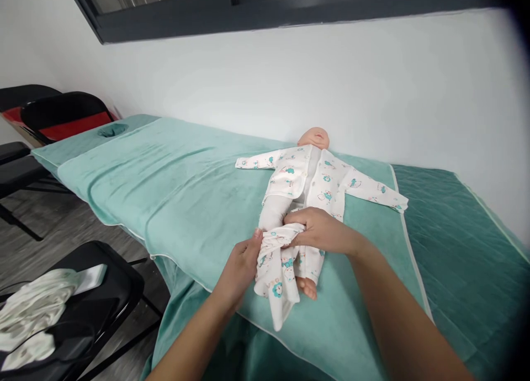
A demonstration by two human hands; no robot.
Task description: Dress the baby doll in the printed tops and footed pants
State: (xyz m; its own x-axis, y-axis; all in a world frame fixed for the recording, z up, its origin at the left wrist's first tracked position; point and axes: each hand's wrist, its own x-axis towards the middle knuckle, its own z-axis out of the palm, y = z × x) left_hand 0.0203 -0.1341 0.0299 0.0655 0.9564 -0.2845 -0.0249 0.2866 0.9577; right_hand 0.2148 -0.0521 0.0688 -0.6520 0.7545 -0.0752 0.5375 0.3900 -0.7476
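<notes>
On a green-covered bed lies a baby doll (314, 137) on its back, its head toward the wall. It wears a white printed jacket (290, 174), open down the front, with both sleeves spread out. Both my hands grip the bunched printed trouser leg (276, 276) around the doll's leg on the left side. My left hand (240, 268) pinches the fabric's outer edge, while my right hand (318, 229) holds it from the inner side. The other leg is covered, and a bare doll foot (307, 287) sticks out at its hem.
The green sheet (178, 176) covers the bed up to the white wall (207, 88). At lower left, a black chair (111, 276) carries crumpled light cloth (41, 301) and a white flat object (90, 278). More black chairs (70, 113) stand beyond the bed's far left end.
</notes>
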